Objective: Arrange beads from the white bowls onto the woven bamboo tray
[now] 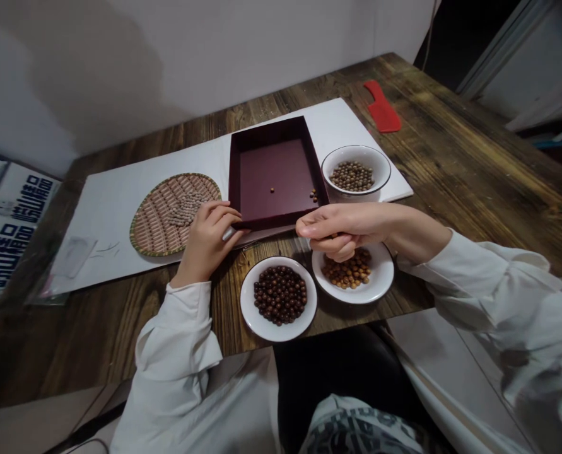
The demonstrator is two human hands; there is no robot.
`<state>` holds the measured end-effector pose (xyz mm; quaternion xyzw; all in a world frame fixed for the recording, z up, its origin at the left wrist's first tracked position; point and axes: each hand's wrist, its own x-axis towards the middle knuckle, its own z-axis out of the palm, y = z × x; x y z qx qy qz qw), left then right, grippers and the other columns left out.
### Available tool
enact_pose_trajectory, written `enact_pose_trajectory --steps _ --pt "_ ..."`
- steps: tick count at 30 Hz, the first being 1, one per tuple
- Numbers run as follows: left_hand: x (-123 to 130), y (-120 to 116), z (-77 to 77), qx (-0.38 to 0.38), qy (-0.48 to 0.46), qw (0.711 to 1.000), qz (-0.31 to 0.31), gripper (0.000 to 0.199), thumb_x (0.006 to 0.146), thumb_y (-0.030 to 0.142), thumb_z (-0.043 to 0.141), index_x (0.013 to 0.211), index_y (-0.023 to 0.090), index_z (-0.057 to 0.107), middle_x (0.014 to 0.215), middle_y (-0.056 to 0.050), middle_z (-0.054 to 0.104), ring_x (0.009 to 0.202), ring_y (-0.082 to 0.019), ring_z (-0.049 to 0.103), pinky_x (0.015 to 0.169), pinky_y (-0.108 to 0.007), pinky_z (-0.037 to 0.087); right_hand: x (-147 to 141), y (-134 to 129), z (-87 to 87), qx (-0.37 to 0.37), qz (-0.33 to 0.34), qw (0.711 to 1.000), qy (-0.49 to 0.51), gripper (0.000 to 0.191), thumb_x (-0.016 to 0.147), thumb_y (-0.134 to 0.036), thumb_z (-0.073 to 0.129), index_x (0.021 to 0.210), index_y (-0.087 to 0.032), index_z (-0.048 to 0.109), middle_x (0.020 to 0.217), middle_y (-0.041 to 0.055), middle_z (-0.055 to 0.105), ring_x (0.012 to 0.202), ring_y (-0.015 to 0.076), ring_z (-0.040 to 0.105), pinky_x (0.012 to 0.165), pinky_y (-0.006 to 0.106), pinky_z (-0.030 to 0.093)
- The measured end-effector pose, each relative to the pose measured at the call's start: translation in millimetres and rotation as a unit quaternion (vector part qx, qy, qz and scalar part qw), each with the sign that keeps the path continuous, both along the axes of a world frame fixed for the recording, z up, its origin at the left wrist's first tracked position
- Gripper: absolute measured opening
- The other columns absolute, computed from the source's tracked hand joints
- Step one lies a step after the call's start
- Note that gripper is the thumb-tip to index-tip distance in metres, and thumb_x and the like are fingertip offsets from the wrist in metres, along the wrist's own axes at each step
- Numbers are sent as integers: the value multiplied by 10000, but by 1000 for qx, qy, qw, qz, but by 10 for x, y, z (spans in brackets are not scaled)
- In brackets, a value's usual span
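Observation:
My left hand (209,236) is at the near left corner of a dark maroon open box (281,221), its thumb and fingers closed around that corner. A single bead (272,190) and a small cluster of beads (313,195) lie on the box floor. My right hand (342,228) is held with curled fingers above a white plate (380,280) of yellow-brown beads (351,271). Small brown beads show partly between those fingers; how many is hidden. Left of that plate, a second white plate (246,309) holds dark brown beads (279,295).
A white bowl (380,165) of olive-brown beads stands right of the box. On the left, a round woven tray (151,221) bears greyish beads. A white board (110,189) lies beneath them. Farther back is a red comb-like tool (383,113). A printed bag (13,227) lies far left.

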<state>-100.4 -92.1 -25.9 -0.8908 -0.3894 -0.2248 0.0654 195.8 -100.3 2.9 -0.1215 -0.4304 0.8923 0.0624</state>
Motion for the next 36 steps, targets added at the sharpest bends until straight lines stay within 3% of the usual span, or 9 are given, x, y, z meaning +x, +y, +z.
enact_pose_trajectory --steps 4,10,15,24,31,36 --pt "8 -7 7 -6 2 1000 10 72 889 191 622 961 199 615 1029 -55 680 1148 -250 532 1010 -436 456 -39 -51 -1 5 -14 1000 7 292 986 -316 526 759 -179 403 495 -112 298 393 16 168 380 125 206" --pt "4 -10 6 -19 0 1000 14 78 895 220 622 970 200 620 1042 -60 678 1157 -254 524 1024 -446 450 -54 -53 -15 26 -46 998 -14 289 1010 -326 473 889 -94 597 484 -113 265 407 28 162 385 139 225" --pt "10 -13 13 -26 -1 1000 16 70 890 206 620 960 198 622 1045 -63 680 1173 -259 521 1028 -455 451 -76 -80 -24 34 -55 998 -26 326 1005 -332 484 962 -63 663 489 -104 260 419 36 169 389 154 226" --pt "5 -6 12 -23 0 1000 10 80 888 216 630 964 197 616 1049 -63 677 1166 -260 524 1023 -456 454 -192 -232 -41 58 -21 997 -52 367 1005 -363 480 1031 -47 664 469 -101 311 399 39 197 387 183 176" --pt "9 -8 13 -31 2 999 20 86 881 206 635 965 207 618 1053 -58 673 1172 -260 529 1028 -465 446 -191 -243 -38 62 -34 996 -56 350 997 -374 495 1152 -76 595 487 -109 308 414 45 183 391 176 174" --pt "8 -5 10 -35 -2 999 17 82 888 214 627 968 208 616 1059 -60 675 1177 -257 519 1032 -462 444 -198 -221 -34 24 -60 998 -28 253 974 -384 544 855 -173 469 497 -115 319 399 30 187 382 153 178"
